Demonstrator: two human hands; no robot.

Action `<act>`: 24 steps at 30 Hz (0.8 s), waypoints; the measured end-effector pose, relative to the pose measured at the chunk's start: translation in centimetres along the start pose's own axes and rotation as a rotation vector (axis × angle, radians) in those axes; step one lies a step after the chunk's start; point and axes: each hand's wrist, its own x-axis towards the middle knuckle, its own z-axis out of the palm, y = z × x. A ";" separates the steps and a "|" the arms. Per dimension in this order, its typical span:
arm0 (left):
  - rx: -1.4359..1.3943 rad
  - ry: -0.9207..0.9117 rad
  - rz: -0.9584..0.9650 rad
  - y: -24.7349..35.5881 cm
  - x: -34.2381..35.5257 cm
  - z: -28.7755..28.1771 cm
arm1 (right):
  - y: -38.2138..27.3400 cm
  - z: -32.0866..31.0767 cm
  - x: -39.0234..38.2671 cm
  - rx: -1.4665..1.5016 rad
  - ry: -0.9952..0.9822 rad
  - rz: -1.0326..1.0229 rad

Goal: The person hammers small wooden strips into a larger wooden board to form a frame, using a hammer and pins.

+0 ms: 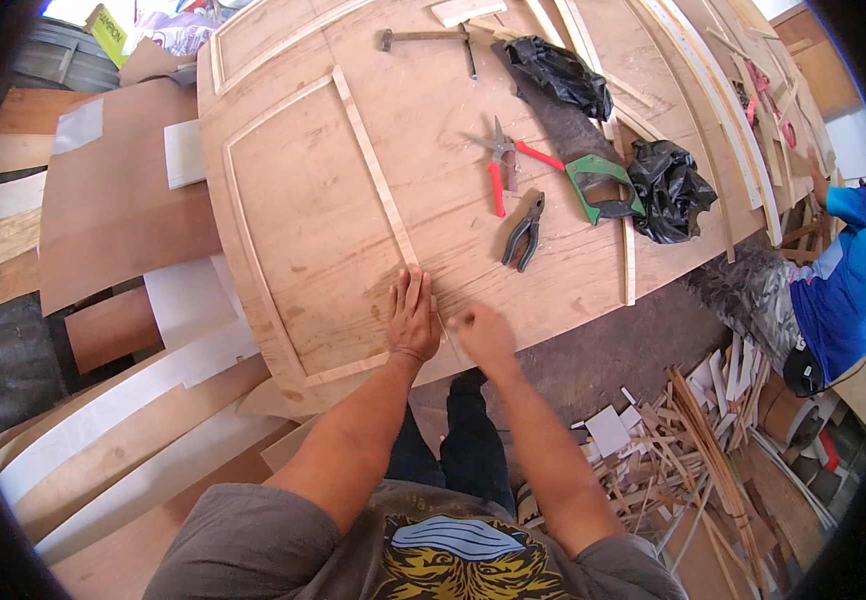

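A large plywood panel (303, 210) lies before me, with thin pale wood strips set on it in a rectangular frame. My left hand (415, 315) lies flat, fingers stretched out, over the near end of the long strip (375, 180) on the frame's right side. Just right of it, at the panel's near edge, my right hand (483, 335) is closed with its fingers curled. Whatever it may hold is hidden. Farther right lie black-handled pliers (525, 232), red-handled snips (501, 160) and a handsaw with a green handle (601, 188).
A hammer (428, 37) lies at the panel's far side. Black plastic bags (668, 190) sit near the saw. Wood offcuts (653, 450) are heaped on the floor at right. Boards (133, 200) are stacked at left. A person in a blue shirt (838, 290) is at far right.
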 end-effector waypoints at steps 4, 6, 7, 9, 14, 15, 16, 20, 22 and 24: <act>0.039 0.006 0.020 0.5 0.1 -0.4 | -0.6 -3.3 7.7 -0.271 0.556 -0.493; 0.051 0.013 0.022 0.4 0.2 -0.5 | -1.6 -4.3 10.8 -0.329 0.665 -0.660; 0.075 0.023 0.040 0.2 0.3 -0.5 | -1.9 -4.7 11.6 -0.323 0.656 -0.659; 0.103 0.000 0.048 0.3 0.2 -0.5 | -1.8 -4.5 12.2 -0.472 0.624 -0.596; 0.052 0.037 0.040 0.1 0.4 0.0 | -1.8 -3.9 13.1 -0.441 0.648 -0.558; 0.052 0.029 0.039 0.1 0.3 0.0 | -1.6 -3.8 13.0 -0.458 0.693 -0.554; 0.035 0.024 0.031 0.2 0.2 -0.1 | -1.4 -3.5 12.7 -0.458 0.689 -0.547; 0.075 0.047 0.042 0.0 0.2 0.0 | -1.9 -2.7 8.8 -0.200 0.471 -0.412; 0.064 0.046 0.046 0.3 0.4 0.2 | -0.8 -2.1 5.6 -0.138 0.308 -0.308; 0.057 0.038 0.043 0.2 0.3 0.3 | 1.0 -0.7 3.6 -0.169 0.256 -0.402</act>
